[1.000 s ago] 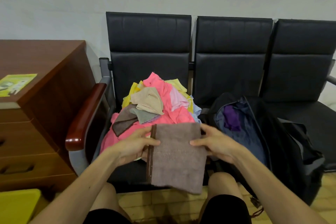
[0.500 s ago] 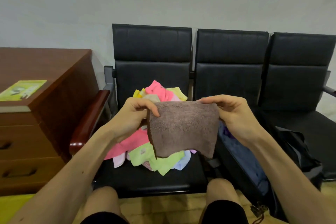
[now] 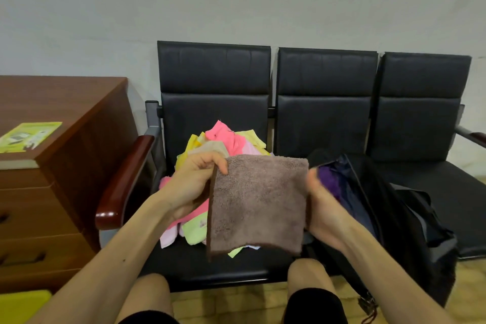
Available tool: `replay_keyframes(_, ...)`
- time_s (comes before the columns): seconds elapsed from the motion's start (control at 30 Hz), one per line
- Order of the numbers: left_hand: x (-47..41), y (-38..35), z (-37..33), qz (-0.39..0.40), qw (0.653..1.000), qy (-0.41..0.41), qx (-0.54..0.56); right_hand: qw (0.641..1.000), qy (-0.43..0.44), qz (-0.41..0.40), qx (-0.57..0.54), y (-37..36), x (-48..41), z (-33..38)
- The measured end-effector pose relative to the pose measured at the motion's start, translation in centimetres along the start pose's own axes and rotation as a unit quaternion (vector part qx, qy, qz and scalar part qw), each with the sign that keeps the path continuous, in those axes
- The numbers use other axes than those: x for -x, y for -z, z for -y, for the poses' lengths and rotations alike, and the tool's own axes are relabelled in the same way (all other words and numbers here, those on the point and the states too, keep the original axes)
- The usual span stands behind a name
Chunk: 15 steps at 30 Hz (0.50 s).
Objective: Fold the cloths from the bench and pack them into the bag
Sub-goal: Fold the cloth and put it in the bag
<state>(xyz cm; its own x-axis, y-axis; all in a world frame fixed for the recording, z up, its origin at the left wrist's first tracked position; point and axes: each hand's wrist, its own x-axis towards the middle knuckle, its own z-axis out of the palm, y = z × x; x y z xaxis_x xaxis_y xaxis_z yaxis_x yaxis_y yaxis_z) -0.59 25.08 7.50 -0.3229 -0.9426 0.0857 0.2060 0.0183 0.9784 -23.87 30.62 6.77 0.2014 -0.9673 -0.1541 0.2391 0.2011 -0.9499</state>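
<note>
Left hand (image 3: 193, 184), right hand (image 3: 322, 214) pinch folded brown terry cloth (image 3: 259, 205) by side edges, above black bench (image 3: 236, 268).

Brown cloth (image 3: 259, 205) up between the hands, and it swallows the fingers of the right hand (image 3: 322, 208); only thumb and palm show at its edge. Behind it and the left hand (image 3: 194, 184), the middle of the pile of cloths (image 3: 223, 137) is blocked out. Just beyond the right hand, something purple (image 3: 328, 179) sits in the bag (image 3: 394, 213), too dark to tell what. Far out past the left hand, the print on the booklet (image 3: 29, 135) is too small to read, and the desk (image 3: 65, 102) runs off the frame's edge.
</note>
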Motion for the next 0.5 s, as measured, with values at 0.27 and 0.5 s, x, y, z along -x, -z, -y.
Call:
replay_keyframes(0.27, 0.7, -0.2, 1.6, 0.022, 0.967, 0.126, 0.219, 0.995, 0.061, -0.063, 0.038, 0.3, -0.2, -1.1)
replay_keyframes(0.5, 1.7, -0.7, 5.5, 0.06, 0.977, 0.191, 0.072, 0.995, 0.031, -0.088, 0.021, 1.1, -0.9, -2.5)
